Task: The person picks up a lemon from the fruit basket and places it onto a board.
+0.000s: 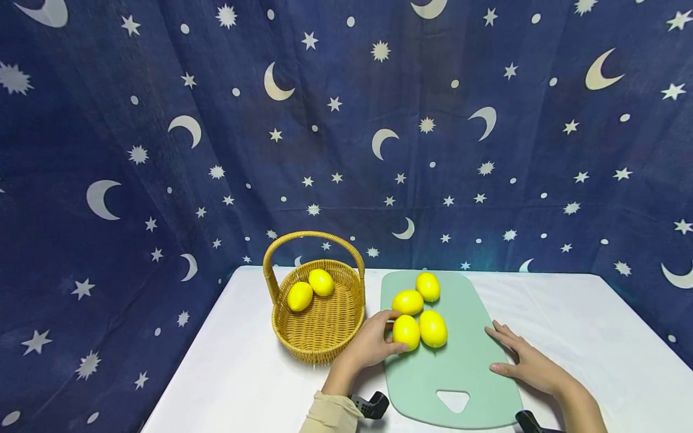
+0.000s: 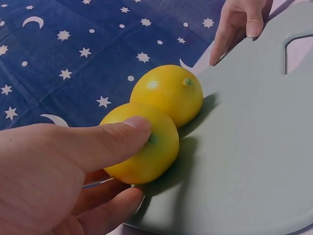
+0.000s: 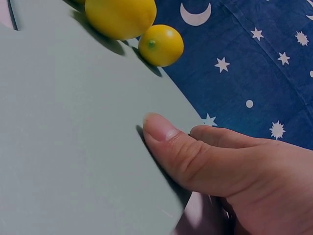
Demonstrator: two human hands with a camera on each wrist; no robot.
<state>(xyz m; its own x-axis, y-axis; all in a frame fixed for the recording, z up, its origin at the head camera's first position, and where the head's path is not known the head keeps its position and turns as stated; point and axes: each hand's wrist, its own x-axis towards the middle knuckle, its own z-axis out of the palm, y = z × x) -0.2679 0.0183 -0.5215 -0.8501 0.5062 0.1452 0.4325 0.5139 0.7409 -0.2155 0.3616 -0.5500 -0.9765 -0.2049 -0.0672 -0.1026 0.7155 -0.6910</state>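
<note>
My left hand has its thumb and fingers around a yellow lemon at the left edge of the pale green cutting board. In the left wrist view the thumb presses over this lemon near its green stem end, and another lemon touches it from behind. Three more lemons, one of them the far one, are grouped on the board. My right hand lies at the board's right edge with extended fingers; its thumb is over the board's surface.
Left of the board stands a woven wicker basket with a tall arched handle and two lemons inside. A white cloth covers the table. Behind hangs a dark blue curtain with moons and stars. The board has a cut-out handle hole near its front.
</note>
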